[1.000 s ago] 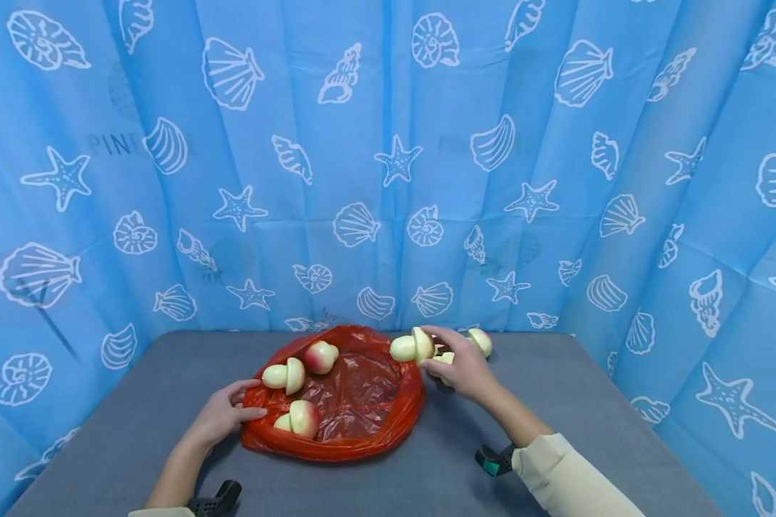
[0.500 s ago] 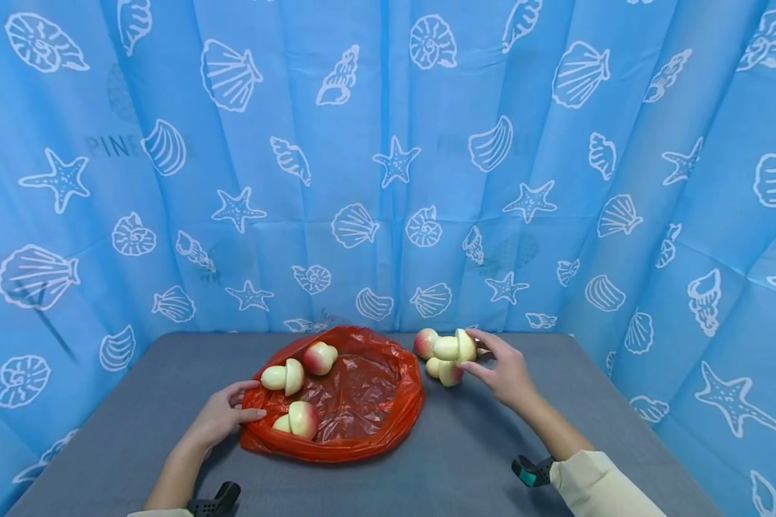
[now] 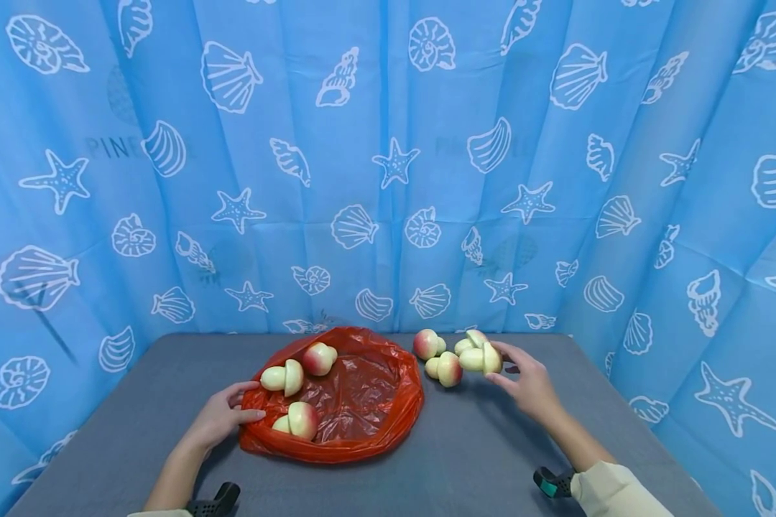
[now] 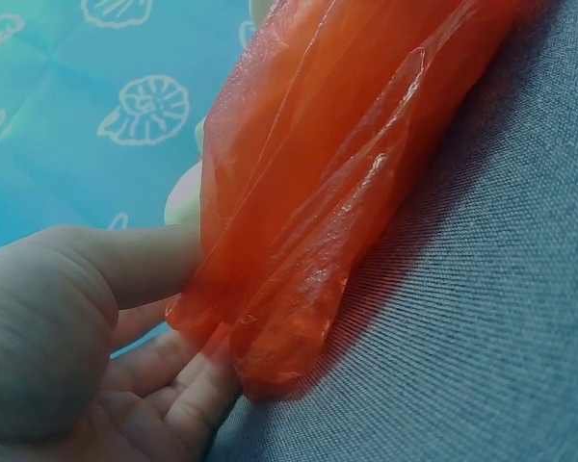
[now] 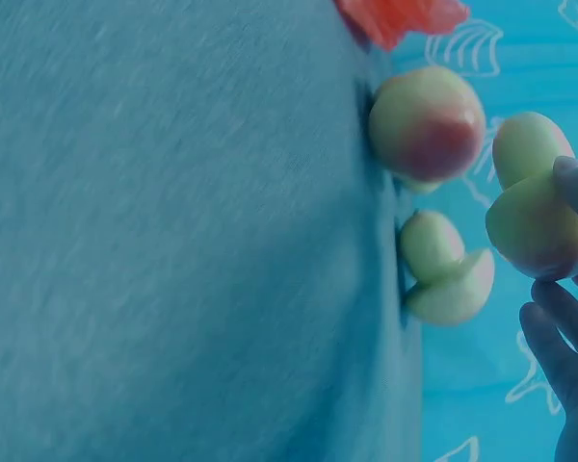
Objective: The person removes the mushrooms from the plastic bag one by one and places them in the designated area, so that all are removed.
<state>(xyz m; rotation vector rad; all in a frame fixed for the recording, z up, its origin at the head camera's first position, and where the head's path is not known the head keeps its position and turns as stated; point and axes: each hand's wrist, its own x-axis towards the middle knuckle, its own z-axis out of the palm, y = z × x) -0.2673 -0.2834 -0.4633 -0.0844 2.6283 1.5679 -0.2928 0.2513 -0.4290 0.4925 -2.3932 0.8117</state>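
Observation:
My left hand [image 3: 215, 418] pinches the left rim of an open red plastic bag [image 3: 336, 452]; in the left wrist view the thumb and fingers [image 4: 144, 265] lie on either side of its film. Inside the bag are three toy mushrooms, pale with pinkish caps: one mushroom [image 3: 320, 358] at the back, another mushroom [image 3: 283, 377] at the left, a third mushroom [image 3: 299, 421] in front. Right of the bag, my right hand [image 3: 532, 384] holds a mushroom [image 3: 485, 357] by its cap, stem pointing left. In the right wrist view this held mushroom [image 5: 535, 226] appears raised off the table.
Beside the bag's right rim, one mushroom [image 3: 427, 345] and another mushroom [image 3: 445, 369] lie on the grey table [image 3: 465, 459]. A further mushroom [image 3: 470, 339] sits behind the held one, partly hidden. A blue shell-patterned curtain [image 3: 388, 187] hangs behind and around the table.
My right hand has moved right with the mushroom, from beside the bag's right rim to past the loose mushrooms, uncovering them. My left hand and the bag have stayed put.

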